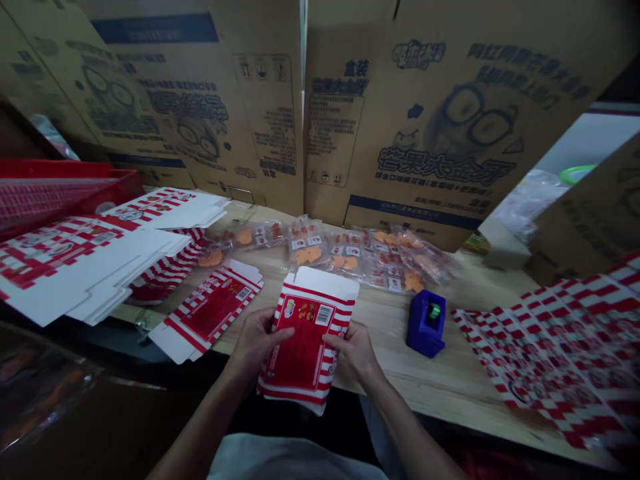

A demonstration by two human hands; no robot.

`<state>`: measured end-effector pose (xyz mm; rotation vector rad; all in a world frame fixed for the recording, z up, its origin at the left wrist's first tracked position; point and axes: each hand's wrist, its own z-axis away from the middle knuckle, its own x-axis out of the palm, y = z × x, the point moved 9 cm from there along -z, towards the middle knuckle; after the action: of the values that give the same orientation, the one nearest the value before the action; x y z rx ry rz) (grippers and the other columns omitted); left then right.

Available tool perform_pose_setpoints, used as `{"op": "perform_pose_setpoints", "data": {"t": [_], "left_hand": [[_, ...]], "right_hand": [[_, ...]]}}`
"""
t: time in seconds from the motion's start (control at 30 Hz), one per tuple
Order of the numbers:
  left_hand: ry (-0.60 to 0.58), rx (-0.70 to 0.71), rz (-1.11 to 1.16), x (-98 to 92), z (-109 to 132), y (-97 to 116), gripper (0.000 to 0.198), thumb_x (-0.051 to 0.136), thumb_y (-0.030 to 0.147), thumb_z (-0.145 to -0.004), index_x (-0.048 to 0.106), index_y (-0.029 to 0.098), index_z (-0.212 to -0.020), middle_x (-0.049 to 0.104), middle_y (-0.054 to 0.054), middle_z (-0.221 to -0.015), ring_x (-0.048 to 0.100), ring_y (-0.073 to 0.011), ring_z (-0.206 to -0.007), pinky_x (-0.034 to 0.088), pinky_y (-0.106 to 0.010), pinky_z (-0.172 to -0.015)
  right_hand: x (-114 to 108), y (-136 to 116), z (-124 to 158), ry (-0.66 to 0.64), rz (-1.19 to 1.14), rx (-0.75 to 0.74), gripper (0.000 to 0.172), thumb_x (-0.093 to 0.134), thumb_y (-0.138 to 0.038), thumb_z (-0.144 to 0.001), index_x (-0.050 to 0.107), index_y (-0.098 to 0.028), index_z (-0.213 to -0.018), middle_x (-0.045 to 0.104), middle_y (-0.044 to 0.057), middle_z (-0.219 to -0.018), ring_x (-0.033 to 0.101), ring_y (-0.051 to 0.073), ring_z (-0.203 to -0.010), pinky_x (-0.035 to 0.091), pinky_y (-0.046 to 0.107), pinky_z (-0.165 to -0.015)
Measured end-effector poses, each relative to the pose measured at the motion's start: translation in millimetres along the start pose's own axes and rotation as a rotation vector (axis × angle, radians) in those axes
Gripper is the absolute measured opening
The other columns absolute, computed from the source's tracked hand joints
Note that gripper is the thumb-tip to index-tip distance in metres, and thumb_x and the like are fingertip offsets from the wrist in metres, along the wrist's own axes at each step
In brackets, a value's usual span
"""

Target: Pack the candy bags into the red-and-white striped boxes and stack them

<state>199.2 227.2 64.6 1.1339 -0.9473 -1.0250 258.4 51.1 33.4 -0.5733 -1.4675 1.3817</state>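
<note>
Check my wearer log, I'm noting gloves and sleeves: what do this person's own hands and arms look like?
The left hand and right hand are bare, each with fingers and thumb; no glove, watch or bracelet shows. Both forearms are uncovered, with no sleeve or clear marking in view. At the bottom edge, a pale, plain garment shows on the body.

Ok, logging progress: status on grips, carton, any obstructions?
Left grip, right grip: holding red-striped carton, end flap open. Clear packets beyond, blue tape dispenser off right; neither blocking.

Cartons (pixel 425 133), clear packets (pixel 306 248) and a tape dispenser (pixel 420 330) suggest a packing workshop.
</note>
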Motion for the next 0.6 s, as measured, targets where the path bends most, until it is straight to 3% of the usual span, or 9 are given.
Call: {"op": "perform_pose_setpoints", "data": {"t": [0.07, 0.17, 0.23, 0.33, 0.43, 0.53, 0.6], "left_hand": [[0.004, -0.066, 0.157, 0.8, -2.9, -8.5, 0.035, 0.081, 0.037, -0.060, 0.069, 0.013, -0.082, 0.072, -0.006, -0.075, 0.068, -0.0236, -0.067, 0.055, -0.036, -0.066], [0.012, -0.005, 0.192, 2.0, -3.1, -7.5, 0.034, 0.080, 0.039, -0.065, 0.070, 0.015, -0.086, 0.073, -0.005, -0.078, 0.067, -0.0197, -0.067, 0.054, -0.031, -0.067], [-0.078, 0.005, 0.148, 12.0, 1.8, -11.1, 0.035, 0.080, 0.039, -0.067, 0.071, 0.016, -0.092, 0.073, -0.005, -0.084, 0.067, -0.0191, -0.071, 0.054, -0.030, -0.071], [-0.166, -0.071, 0.128, 24.3, 15.2, -31.6, 0.031, 0.077, 0.042, -0.071, 0.073, 0.016, -0.086, 0.072, -0.004, -0.076, 0.067, -0.0204, -0.068, 0.053, -0.031, -0.068], [-0.081, -0.095, 0.164, 20.6, 25.7, -49.7, 0.031, 0.074, 0.046, -0.073, 0.073, 0.015, -0.078, 0.070, -0.002, -0.067, 0.065, -0.0209, -0.061, 0.052, -0.031, -0.062], [-0.121, -0.088, 0.128, 24.7, 28.5, -53.6, 0.032, 0.073, 0.046, -0.074, 0.073, 0.015, -0.086, 0.072, -0.004, -0.074, 0.067, -0.0218, -0.067, 0.052, -0.030, -0.063], [-0.152, -0.041, 0.114, 26.4, 24.5, -45.7, 0.037, 0.072, 0.043, -0.076, 0.070, 0.017, -0.102, 0.073, -0.006, -0.091, 0.068, -0.0226, -0.081, 0.054, -0.031, -0.073]], "right_hand": [[-4.2, -4.2, -5.0, -0.022, 0.024, 0.008, 0.027, 0.086, -0.029, -0.054, 0.073, -0.019, -0.075, 0.074, 0.002, -0.074, 0.067, 0.020, -0.062, 0.055, 0.034, -0.065], [-12.6, -11.3, -14.9, -0.031, 0.007, 0.029, 0.028, 0.086, -0.026, -0.053, 0.075, -0.018, -0.077, 0.075, 0.003, -0.075, 0.067, 0.019, -0.062, 0.054, 0.032, -0.065], [-23.7, -18.9, -22.4, 0.010, -0.020, 0.014, 0.029, 0.086, -0.025, -0.052, 0.075, -0.018, -0.077, 0.075, 0.003, -0.079, 0.068, 0.019, -0.065, 0.054, 0.032, -0.067], [-38.2, -27.6, -32.0, 0.058, -0.021, -0.017, 0.029, 0.086, -0.023, -0.050, 0.075, -0.017, -0.076, 0.075, 0.004, -0.078, 0.067, 0.018, -0.065, 0.054, 0.031, -0.067], [-43.7, -25.2, -36.7, 0.050, 0.011, -0.011, 0.030, 0.087, -0.025, -0.049, 0.075, -0.017, -0.076, 0.075, 0.005, -0.078, 0.067, 0.020, -0.065, 0.054, 0.032, -0.066], [-46.4, -12.8, -31.7, 0.038, 0.006, 0.034, 0.033, 0.087, -0.028, -0.050, 0.074, -0.016, -0.078, 0.075, 0.006, -0.080, 0.068, 0.021, -0.067, 0.054, 0.033, -0.067], [-44.6, -0.2, -21.0, 0.008, -0.001, 0.084, 0.034, 0.087, -0.028, -0.050, 0.073, -0.016, -0.079, 0.075, 0.005, -0.078, 0.068, 0.020, -0.065, 0.054, 0.032, -0.065]]}}
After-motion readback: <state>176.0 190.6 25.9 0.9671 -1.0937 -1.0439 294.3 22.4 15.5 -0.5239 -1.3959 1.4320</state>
